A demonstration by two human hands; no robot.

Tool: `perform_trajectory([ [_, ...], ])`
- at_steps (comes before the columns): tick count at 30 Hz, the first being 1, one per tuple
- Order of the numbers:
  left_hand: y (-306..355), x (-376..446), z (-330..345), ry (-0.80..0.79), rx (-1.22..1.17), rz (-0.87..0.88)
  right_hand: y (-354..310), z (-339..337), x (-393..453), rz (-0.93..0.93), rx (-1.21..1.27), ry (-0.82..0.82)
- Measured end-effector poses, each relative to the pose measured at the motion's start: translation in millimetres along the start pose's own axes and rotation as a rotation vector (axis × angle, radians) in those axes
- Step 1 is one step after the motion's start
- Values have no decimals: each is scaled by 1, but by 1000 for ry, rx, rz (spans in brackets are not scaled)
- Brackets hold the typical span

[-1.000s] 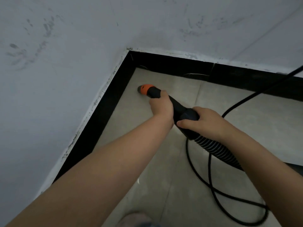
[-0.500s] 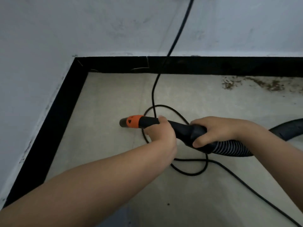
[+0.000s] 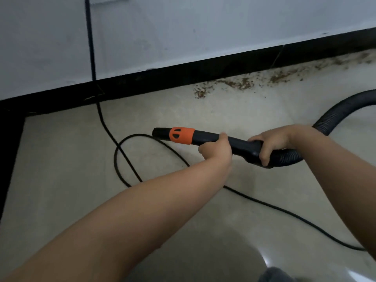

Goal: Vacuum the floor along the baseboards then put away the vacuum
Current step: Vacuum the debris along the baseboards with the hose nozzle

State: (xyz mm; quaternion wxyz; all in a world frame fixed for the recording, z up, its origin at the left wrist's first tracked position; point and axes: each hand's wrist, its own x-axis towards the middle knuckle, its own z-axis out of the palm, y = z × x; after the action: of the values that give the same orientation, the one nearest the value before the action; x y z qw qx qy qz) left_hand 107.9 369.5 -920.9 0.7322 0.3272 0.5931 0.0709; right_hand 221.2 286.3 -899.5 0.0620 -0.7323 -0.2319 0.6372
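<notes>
Gripping the vacuum nozzle (image 3: 183, 135) with both hands, left hand (image 3: 216, 148) and right hand (image 3: 271, 140), I'd say the looped cord (image 3: 122, 159) at 9 o'clock could snag before reaching debris (image 3: 244, 83) at 1 o'clock.

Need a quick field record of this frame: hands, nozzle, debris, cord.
left hand: grips the vacuum wand behind its orange collar
right hand: holds the wand's rear end where the ribbed hose joins
nozzle tip: points left, off the debris
debris: brown crumbs along the black baseboard, right of the nozzle, not yet vacuumed
power cord: drops down the wall, loops on the floor under the wand
</notes>
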Motion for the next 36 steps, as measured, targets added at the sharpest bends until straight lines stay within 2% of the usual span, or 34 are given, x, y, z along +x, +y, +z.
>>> perform_trajectory([
  [7, 18, 29, 35, -65, 136, 24, 7, -7, -2, 10, -38, 188],
  [11, 36, 40, 47, -144, 225, 40, -1, -15, -10, -28, 13, 202],
  [16, 53, 48, 52, -152, 231, 59, -10, -26, -8, -75, -55, 264],
  [22, 51, 53, 45, -155, 206, 55, -12, -20, 1, -102, -57, 253],
  [26, 52, 62, 44, -68, 194, 98, -20, -15, 5, -130, -108, 286],
  [30, 55, 69, 36, 55, 296, 168, -30, -5, 9, -192, -107, 319],
  [36, 73, 75, 17, 21, 363, 149, -54, 21, 10, -250, -71, 493],
])
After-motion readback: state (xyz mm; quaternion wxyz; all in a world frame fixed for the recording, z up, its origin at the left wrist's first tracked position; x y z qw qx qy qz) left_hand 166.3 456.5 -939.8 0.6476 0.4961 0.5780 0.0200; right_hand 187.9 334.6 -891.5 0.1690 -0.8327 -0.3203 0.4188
